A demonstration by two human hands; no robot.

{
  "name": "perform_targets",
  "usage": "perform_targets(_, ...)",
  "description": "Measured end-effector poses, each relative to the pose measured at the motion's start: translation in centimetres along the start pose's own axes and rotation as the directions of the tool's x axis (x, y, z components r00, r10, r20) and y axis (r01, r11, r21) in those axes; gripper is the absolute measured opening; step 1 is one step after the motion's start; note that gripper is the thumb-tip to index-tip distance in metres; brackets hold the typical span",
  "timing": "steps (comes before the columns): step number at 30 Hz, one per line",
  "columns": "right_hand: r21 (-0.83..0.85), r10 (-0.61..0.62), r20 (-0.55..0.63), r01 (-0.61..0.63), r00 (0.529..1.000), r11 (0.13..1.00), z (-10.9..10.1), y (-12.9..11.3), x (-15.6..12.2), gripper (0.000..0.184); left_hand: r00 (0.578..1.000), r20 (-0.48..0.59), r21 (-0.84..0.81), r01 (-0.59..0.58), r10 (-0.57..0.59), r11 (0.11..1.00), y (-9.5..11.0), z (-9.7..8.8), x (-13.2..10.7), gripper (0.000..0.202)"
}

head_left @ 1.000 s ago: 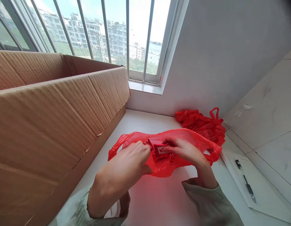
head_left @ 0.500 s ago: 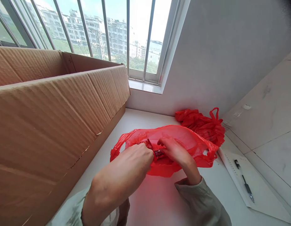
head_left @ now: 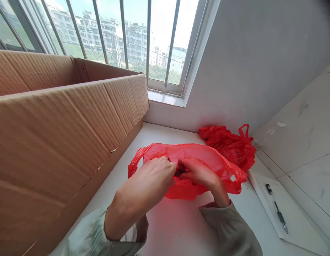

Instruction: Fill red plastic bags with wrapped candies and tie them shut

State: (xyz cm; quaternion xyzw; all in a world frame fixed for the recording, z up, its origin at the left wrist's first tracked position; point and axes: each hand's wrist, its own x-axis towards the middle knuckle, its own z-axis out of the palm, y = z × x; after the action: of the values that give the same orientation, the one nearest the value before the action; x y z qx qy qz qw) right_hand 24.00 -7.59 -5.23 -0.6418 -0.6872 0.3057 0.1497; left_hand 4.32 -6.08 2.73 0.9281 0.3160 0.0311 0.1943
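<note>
An open red plastic bag (head_left: 207, 160) lies on the white counter in front of me. Both hands meet at its mouth. My left hand (head_left: 149, 181) is closed, fingers curled at the bag's near edge. My right hand (head_left: 199, 174) is closed too, fingertips pressed against the left hand's. A small dark red item (head_left: 179, 172) barely shows between them; most of it is hidden by the fingers. I cannot tell which hand grips it.
A large open cardboard box (head_left: 60, 121) fills the left side. A second, crumpled red bag (head_left: 231, 144) lies behind, near the wall. A sheet of paper (head_left: 290, 220) with a pen (head_left: 278, 213) lies at the right. A barred window is behind.
The red packets seen in the bag's mouth have sunk out of sight behind my fingers. Both hands have come closer together over the bag.
</note>
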Motion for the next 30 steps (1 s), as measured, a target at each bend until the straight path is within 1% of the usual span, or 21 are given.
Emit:
perform_targets(2, 0.079, -0.060, -0.019, 0.061, 0.998, 0.995, -0.9, -0.4, -0.5, 0.008, 0.996, 0.073, 0.092, 0.043, -0.050, 0.995, 0.1, -0.2, 0.6, 0.019)
perform_targets(3, 0.119, -0.083, -0.031, 0.087, 0.996, 0.989, -1.3, -0.6, -0.8, 0.008, 0.994, 0.082, 0.131, 0.057, -0.068, 0.990, 0.2, -0.3, 0.9, 0.019)
perform_targets(4, 0.152, -0.102, -0.049, 0.108, 0.994, 0.982, -1.8, -0.9, -1.2, 0.008, 0.995, 0.070, 0.153, 0.062, -0.073, 0.986, 0.2, -0.4, 1.1, 0.020)
perform_targets(6, 0.202, -0.130, -0.088, 0.146, 0.988, 0.968, -2.5, -1.6, -1.8, 0.009, 0.997, 0.026, 0.138, 0.065, -0.069, 0.988, 0.3, -0.3, 1.5, 0.017)
perform_targets(8, 0.244, -0.180, -0.128, 0.207, 0.975, 0.948, -3.1, -2.3, -2.4, 0.010, 0.997, -0.035, 0.060, 0.071, -0.069, 0.996, 0.3, -0.2, 1.9, 0.016)
perform_targets(10, 0.277, -0.229, -0.149, 0.263, 0.962, 0.924, -3.4, -2.7, -2.8, 0.012, 0.993, -0.093, -0.031, 0.073, -0.076, 0.997, 0.4, -0.1, 2.3, 0.027)
perform_targets(12, 0.290, -0.247, -0.150, 0.282, 0.957, 0.915, -3.5, -2.9, -2.9, 0.014, 0.988, -0.127, -0.068, 0.079, -0.087, 0.995, 0.7, 0.0, 2.6, 0.034)
perform_targets(15, 0.309, -0.236, -0.136, 0.268, 0.962, 0.913, -3.5, -2.7, -3.0, 0.010, 0.985, -0.141, -0.035, 0.094, -0.098, 0.995, 1.1, 0.0, 2.9, 0.036)
perform_targets(17, 0.318, -0.217, -0.122, 0.246, 0.968, 0.916, -3.5, -2.5, -3.0, 0.008, 0.988, -0.120, -0.009, 0.094, -0.094, 0.996, 1.2, 0.2, 2.8, 0.034)
perform_targets(19, 0.284, -0.174, -0.109, 0.198, 0.979, 0.938, -3.4, -2.3, -3.0, 0.010, 0.990, -0.114, -0.009, 0.079, -0.079, 0.997, 1.3, 0.3, 2.4, 0.031)
perform_targets(21, 0.188, -0.129, -0.081, 0.142, 0.988, 0.972, -3.1, -2.0, -2.8, 0.016, 0.979, -0.203, -0.025, 0.028, -0.033, 0.999, 1.4, 0.2, 1.7, 0.028)
perform_targets(22, 0.132, -0.114, -0.065, 0.122, 0.991, 0.984, -2.9, -1.8, -2.7, 0.019, 0.961, -0.276, -0.031, -0.007, -0.002, 1.000, 1.5, 0.0, 1.2, 0.025)
perform_targets(23, 0.083, -0.108, -0.048, 0.112, 0.993, 0.990, -2.7, -1.5, -2.5, 0.022, 0.933, -0.358, -0.028, -0.046, 0.032, 0.999, 1.6, -0.3, 0.7, 0.022)
perform_targets(25, 0.012, -0.106, -0.034, 0.106, 0.994, 0.994, -2.2, -0.8, -2.2, 0.029, 0.863, -0.498, 0.003, -0.095, 0.084, 0.995, 1.8, -1.2, -0.4, 0.019)
perform_targets(26, -0.012, -0.084, -0.040, 0.084, 0.996, 0.996, -2.0, -0.4, -2.0, 0.034, 0.834, -0.544, 0.026, -0.098, 0.097, 0.995, 1.8, -1.6, -0.8, 0.020)
perform_targets(27, -0.036, -0.034, -0.045, 0.032, 0.998, 0.999, -1.8, 0.0, -1.9, 0.037, 0.809, -0.579, 0.050, -0.086, 0.099, 0.995, 1.6, -2.0, -1.2, 0.022)
perform_targets(28, -0.072, 0.045, -0.047, -0.049, 0.998, 0.996, -1.6, 0.5, -1.8, 0.038, 0.798, -0.595, 0.072, -0.065, 0.095, 0.995, 1.3, -2.2, -1.5, 0.022)
perform_targets(29, -0.117, 0.140, -0.052, -0.145, 0.989, 0.983, -1.4, 0.9, -1.8, 0.035, 0.806, -0.586, 0.093, -0.034, 0.082, 0.995, 0.8, -2.2, -1.7, 0.022)
perform_targets(30, -0.160, 0.234, -0.059, -0.241, 0.970, 0.957, -1.3, 1.3, -1.7, 0.030, 0.828, -0.557, 0.110, -0.003, 0.064, 0.994, 0.0, -2.1, -1.8, 0.021)
